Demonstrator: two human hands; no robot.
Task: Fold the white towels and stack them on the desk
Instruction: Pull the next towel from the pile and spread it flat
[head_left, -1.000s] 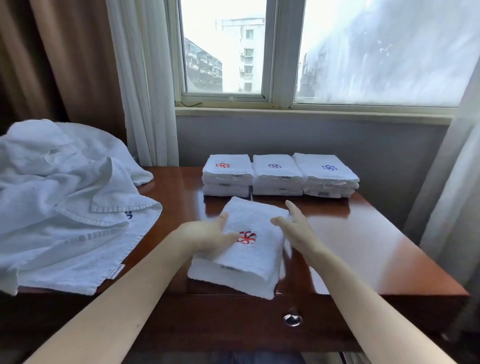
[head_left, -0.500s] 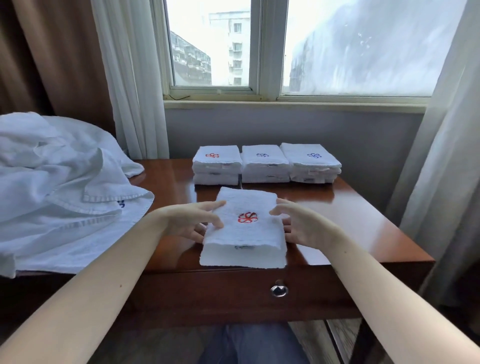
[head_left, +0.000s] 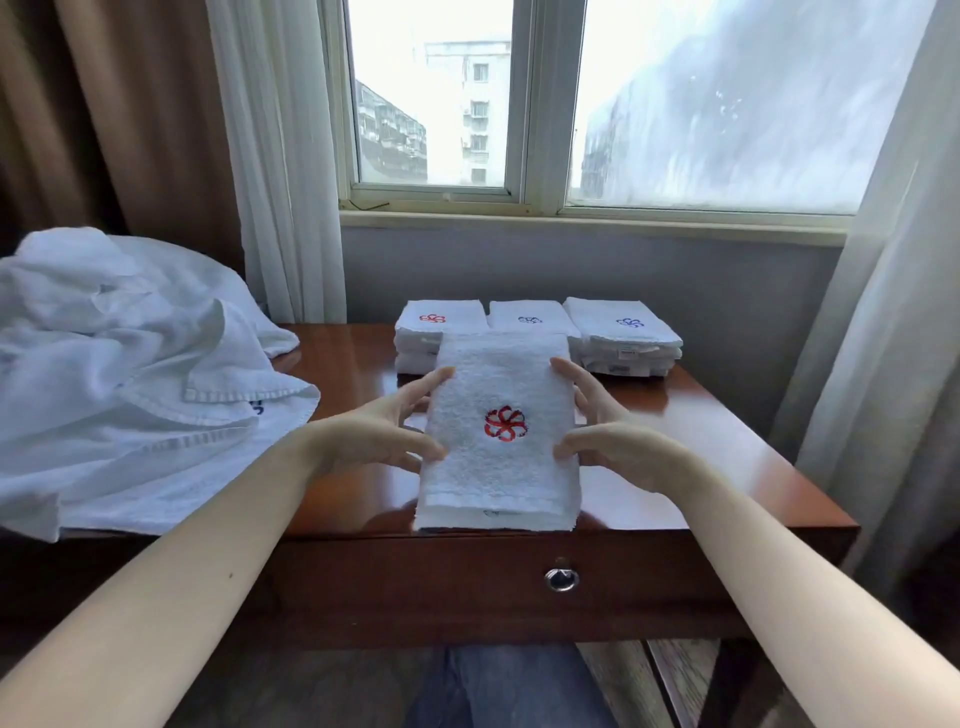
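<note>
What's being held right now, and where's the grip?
Folded red-logo towel, gripped by its long side edges: left hand on the left, right hand on the right.

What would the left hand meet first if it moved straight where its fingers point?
Likely the red-logo towel stack behind; depth is unclear. The left hand grips the folded towel.

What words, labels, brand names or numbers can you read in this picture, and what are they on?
No text here can be read.
Edge tag on the folded towel: too blurred to read.
Side tags on the right stack: too small to read.
Folded towel, left stack, middle stack, right stack: embroidered flower emblems only, no letters.
Unfolded towels: a blue mark, partly hidden.
</note>
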